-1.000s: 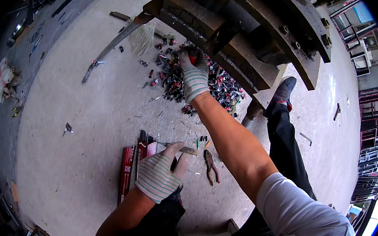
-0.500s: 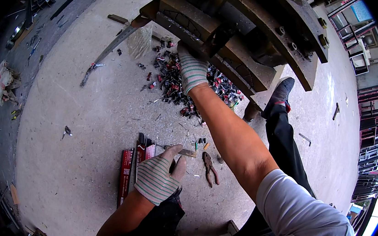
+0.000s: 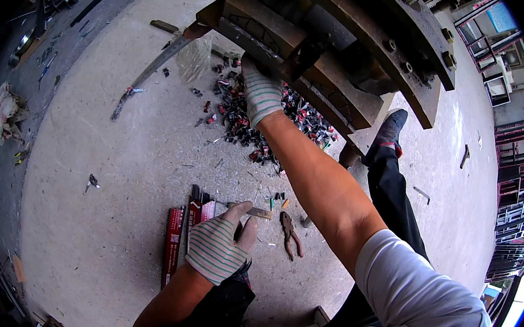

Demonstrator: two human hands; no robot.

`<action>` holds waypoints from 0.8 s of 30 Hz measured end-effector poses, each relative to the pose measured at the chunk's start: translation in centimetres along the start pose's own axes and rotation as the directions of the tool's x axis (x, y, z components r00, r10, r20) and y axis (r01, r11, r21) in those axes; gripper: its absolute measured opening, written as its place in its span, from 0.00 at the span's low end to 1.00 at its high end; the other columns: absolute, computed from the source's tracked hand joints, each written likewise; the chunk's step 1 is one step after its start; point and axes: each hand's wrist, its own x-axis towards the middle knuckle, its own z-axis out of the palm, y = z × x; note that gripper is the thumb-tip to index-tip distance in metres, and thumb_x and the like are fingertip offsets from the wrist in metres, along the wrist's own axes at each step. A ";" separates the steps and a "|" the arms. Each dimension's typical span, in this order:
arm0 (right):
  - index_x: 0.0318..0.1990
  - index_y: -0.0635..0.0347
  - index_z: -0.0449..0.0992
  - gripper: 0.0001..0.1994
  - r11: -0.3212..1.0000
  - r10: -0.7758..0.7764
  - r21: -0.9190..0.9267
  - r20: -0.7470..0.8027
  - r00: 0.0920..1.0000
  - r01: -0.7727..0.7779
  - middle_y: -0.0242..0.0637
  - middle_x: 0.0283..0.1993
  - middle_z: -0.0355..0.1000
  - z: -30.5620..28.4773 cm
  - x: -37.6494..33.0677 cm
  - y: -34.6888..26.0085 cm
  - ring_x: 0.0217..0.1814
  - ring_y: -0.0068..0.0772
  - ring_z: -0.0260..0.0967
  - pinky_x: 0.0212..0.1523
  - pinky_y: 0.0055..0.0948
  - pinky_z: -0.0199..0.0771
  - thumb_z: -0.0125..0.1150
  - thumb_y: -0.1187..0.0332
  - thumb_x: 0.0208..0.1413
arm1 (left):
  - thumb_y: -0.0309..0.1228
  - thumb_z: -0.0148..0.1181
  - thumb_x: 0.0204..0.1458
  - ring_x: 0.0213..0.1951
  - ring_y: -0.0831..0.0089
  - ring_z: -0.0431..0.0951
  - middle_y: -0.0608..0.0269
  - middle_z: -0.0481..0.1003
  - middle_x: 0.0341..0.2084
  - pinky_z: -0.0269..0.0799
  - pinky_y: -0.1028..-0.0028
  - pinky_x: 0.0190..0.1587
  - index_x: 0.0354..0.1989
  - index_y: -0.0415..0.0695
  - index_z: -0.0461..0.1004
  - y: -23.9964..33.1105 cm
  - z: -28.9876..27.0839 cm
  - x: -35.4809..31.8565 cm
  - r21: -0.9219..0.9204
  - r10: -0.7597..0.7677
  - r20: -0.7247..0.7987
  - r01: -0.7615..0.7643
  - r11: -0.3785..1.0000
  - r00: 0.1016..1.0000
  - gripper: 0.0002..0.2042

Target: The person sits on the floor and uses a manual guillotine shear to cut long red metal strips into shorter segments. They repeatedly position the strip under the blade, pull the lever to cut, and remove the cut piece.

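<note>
My right hand [image 3: 263, 93], in a striped knit glove, reaches to the underside of a heavy, dark metal machine [image 3: 328, 61]. Its fingertips are hidden there, so I cannot see whether they grip anything. Below the machine lies a pile of small black and red offcuts [image 3: 238, 115]. My left hand [image 3: 216, 245], gloved the same way, is half curled with thumb and fingers apart over my left leg. Close to its thumb is a flat metal strip [image 3: 259, 213]. Red-wrapped long profiles [image 3: 173, 246] lie beside this hand. To its right are pliers [image 3: 291, 236] with reddish-brown handles.
A long, curved-looking metal lever or blade [image 3: 162, 60] sticks out left of the machine. A clear plastic bag [image 3: 195, 59] lies by the pile. My right foot [image 3: 392, 127] rests right of the machine. Framed profiles [image 3: 520, 187] stand along the right side. A torn sack [image 3: 8, 113] is at far left.
My right hand has shifted slightly left and up against the machine's underside. My left hand has stayed in place.
</note>
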 end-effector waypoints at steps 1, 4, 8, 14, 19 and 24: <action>0.67 0.61 0.72 0.29 0.999 0.030 -0.028 0.001 1.000 -0.030 0.42 0.68 0.74 -0.3 -0.1 0.0 0.69 0.41 0.68 0.73 0.32 0.59 0.59 0.49 0.68 | 0.36 0.61 0.64 0.24 0.63 0.79 0.63 0.76 0.18 0.75 0.57 0.54 0.56 0.40 0.78 0.0 0.0 0.0 0.010 0.022 -0.016 -0.022 1.000 1.000 0.16; 0.67 0.60 0.72 0.29 0.987 0.119 -0.107 -0.023 0.993 -0.121 0.43 0.67 0.74 -1.0 0.1 0.7 0.69 0.42 0.68 0.72 0.33 0.60 0.57 0.48 0.68 | 0.36 0.60 0.64 0.24 0.62 0.79 0.62 0.76 0.18 0.69 0.52 0.63 0.56 0.40 0.78 -0.1 0.1 0.0 -0.037 -0.011 -0.001 0.011 0.999 1.000 0.17; 0.69 0.62 0.69 0.30 0.969 -0.022 -0.248 -0.035 0.999 0.013 0.45 0.70 0.70 -1.1 1.5 2.1 0.71 0.44 0.65 0.72 0.34 0.60 0.57 0.49 0.68 | 0.36 0.61 0.64 0.24 0.62 0.79 0.61 0.76 0.18 0.73 0.55 0.59 0.56 0.40 0.78 -0.2 0.2 -0.1 0.037 0.023 -0.019 -0.022 0.999 1.000 0.17; 0.70 0.60 0.67 0.29 0.926 -0.206 -0.346 -0.134 0.969 0.149 0.45 0.72 0.66 -1.1 1.8 2.5 0.73 0.47 0.62 0.74 0.36 0.56 0.54 0.50 0.70 | 0.35 0.61 0.63 0.23 0.61 0.79 0.59 0.76 0.19 0.78 0.63 0.41 0.55 0.39 0.78 -0.2 0.3 0.0 0.029 0.034 -0.038 -0.033 0.999 0.999 0.16; 0.69 0.58 0.66 0.26 0.893 -0.156 -0.421 0.042 0.987 0.159 0.46 0.70 0.67 -2.0 0.7 1.3 0.72 0.48 0.62 0.74 0.37 0.57 0.49 0.52 0.72 | 0.34 0.62 0.63 0.23 0.62 0.80 0.57 0.77 0.19 0.77 0.65 0.33 0.55 0.39 0.79 -0.2 0.2 -0.1 0.011 0.049 -0.048 -0.048 0.999 0.998 0.16; 0.68 0.59 0.67 0.25 0.684 -0.309 -0.656 0.133 0.942 0.318 0.47 0.71 0.66 -2.3 1.3 1.3 0.72 0.47 0.62 0.73 0.38 0.58 0.48 0.53 0.73 | 0.33 0.62 0.63 0.24 0.62 0.81 0.56 0.78 0.21 0.77 0.66 0.32 0.55 0.40 0.79 -0.3 0.5 -0.2 0.013 0.045 -0.036 -0.044 0.999 0.998 0.16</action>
